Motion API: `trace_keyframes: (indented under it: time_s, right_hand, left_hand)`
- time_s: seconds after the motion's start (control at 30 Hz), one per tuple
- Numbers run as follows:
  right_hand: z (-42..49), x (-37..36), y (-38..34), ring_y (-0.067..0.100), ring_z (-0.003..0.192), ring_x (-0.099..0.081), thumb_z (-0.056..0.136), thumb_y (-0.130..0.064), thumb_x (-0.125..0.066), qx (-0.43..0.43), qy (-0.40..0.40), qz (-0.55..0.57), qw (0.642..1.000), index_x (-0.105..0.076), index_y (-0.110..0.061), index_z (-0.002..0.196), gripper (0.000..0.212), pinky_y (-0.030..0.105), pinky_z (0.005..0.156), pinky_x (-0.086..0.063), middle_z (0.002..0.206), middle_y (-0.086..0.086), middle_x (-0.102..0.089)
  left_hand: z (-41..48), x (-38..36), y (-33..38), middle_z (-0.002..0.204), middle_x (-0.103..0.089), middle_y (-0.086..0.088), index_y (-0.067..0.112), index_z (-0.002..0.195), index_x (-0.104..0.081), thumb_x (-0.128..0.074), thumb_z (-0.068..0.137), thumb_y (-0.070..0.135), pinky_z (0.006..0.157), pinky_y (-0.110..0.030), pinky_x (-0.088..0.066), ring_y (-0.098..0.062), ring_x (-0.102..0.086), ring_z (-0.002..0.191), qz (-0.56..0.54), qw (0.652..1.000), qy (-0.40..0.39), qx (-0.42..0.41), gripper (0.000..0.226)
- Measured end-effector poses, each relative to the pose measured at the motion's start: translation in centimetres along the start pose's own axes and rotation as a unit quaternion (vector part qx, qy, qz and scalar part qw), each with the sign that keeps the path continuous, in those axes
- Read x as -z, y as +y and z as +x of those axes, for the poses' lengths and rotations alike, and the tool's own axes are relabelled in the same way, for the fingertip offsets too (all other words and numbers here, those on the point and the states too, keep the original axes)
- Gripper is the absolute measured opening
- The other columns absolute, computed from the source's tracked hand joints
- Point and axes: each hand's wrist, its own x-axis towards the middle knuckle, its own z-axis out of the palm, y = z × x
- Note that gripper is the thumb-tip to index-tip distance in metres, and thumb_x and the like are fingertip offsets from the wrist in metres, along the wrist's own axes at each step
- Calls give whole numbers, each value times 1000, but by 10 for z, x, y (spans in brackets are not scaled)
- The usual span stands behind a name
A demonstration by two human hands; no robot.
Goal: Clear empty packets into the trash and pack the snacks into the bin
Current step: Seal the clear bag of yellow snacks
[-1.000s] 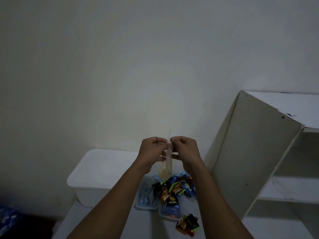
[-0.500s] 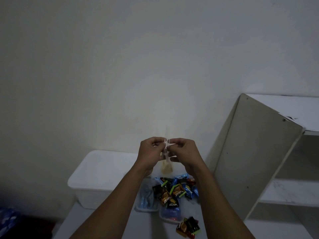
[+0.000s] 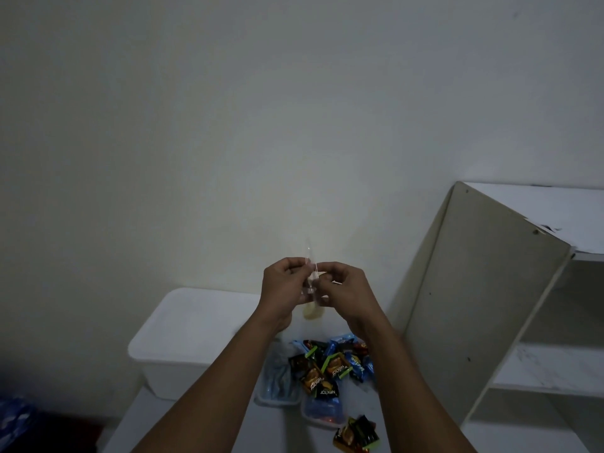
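- One clear plastic packet (image 3: 311, 286) hung upright between your two hands, raised above the table in front of the bare wall; something yellowish showed in its lower end.
- Your left hand (image 3: 284, 286) pinched the packet's upper part from the left, fingers curled.
- Your right hand (image 3: 346, 289) pinched it from the right, its fingertips almost meeting those of the left.
- Below your wrists lay a pile of wrapped snacks (image 3: 330, 364) in black, orange, green and blue, some printed "Nextar", heaped across clear tubs (image 3: 281, 380) with blue contents.
- A few more snack packs (image 3: 356, 436) lay apart from the pile, nearer to you.
- Left of the pile stood a white plastic bin (image 3: 170, 374) on the white table (image 3: 196, 429).
- At the right stood a white shelf unit (image 3: 483, 305), its side panel towards the pile.
- Something blue (image 3: 13, 420) showed in the lower left corner, too dark to identify.
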Motion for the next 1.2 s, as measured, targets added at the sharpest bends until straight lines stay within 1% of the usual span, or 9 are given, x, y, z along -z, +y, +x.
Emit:
trace_keyframes:
  time_s: [0.17,0.27,0.5,0.57,0.73,0.9,1.0,1.1,1.2]
  right_hand:
    - [3,-6,5,18,67,-65,95,-10,-61,-8,64,10,998,-75,-12,91,14,35,65,-57,83,12,-71]
    - [4,-8,2,15,64,-65,96,-16,-63,4,60,-3,998,-74,-13,93,12,35,63,-58,85,12,-70]
    - [4,-8,1,9,75,-62,99,-18,-55,25,48,-85,995,-71,-12,90,20,25,65,-50,85,2,-71]
    - [1,-5,5,16,82,-63,101,-22,-52,13,46,-73,996,-65,-11,90,21,33,69,-50,90,3,-69]
    - [-5,12,4,32,87,-74,104,-22,-49,-79,-20,26,996,-57,-8,95,18,49,75,-57,99,9,-76]
    - [-13,33,14,39,78,-72,103,-14,-49,-169,-33,90,981,-58,4,109,21,46,66,-59,98,21,-74]
    - [-19,40,35,36,78,-72,100,-31,-55,-252,-9,169,953,-57,4,123,42,52,77,-56,100,18,-75]
    - [-39,40,72,35,93,-71,91,-62,-54,-303,9,230,925,-63,-7,119,62,49,81,-56,111,16,-74]
    - [-74,22,118,33,101,-67,91,-50,-61,-327,14,197,924,-66,-14,118,45,50,82,-56,114,14,-71]
  left_hand:
    - [-2,1,2,86,-70,-13,4,100,-68,-63,94,5,71,-45,-62,-20,-66,73,-11,1000,-13,-4,8]
    - [-3,1,2,88,-69,-15,5,98,-67,-61,94,6,65,-39,-61,-22,-67,77,9,1000,-15,-11,7]
    - [1,5,7,76,-59,-11,4,89,-65,-60,97,12,71,-47,-61,-22,-60,70,-32,999,-13,35,13]
    - [1,8,2,83,-59,-10,6,90,-67,-57,98,14,74,-44,-60,-21,-57,75,-7,999,-16,27,15]
    - [1,25,-13,103,-59,5,22,92,-71,-63,92,15,74,-31,-48,-15,-56,85,212,973,22,-91,11]
    - [-10,43,-31,103,-73,-4,14,96,-73,-63,90,4,63,-18,-48,-13,-66,89,163,983,-79,8,14]
    - [-17,49,-45,102,-74,-2,16,99,-75,-67,89,5,53,-13,-46,-8,-67,77,163,983,-84,24,17]
    - [-21,59,-69,110,-71,4,23,101,-75,-71,86,5,61,-16,-48,-9,-68,85,166,984,-54,27,23]
    - [-32,71,-104,115,-69,4,23,107,-72,-77,81,4,67,-18,-50,-9,-68,87,180,981,-42,54,33]
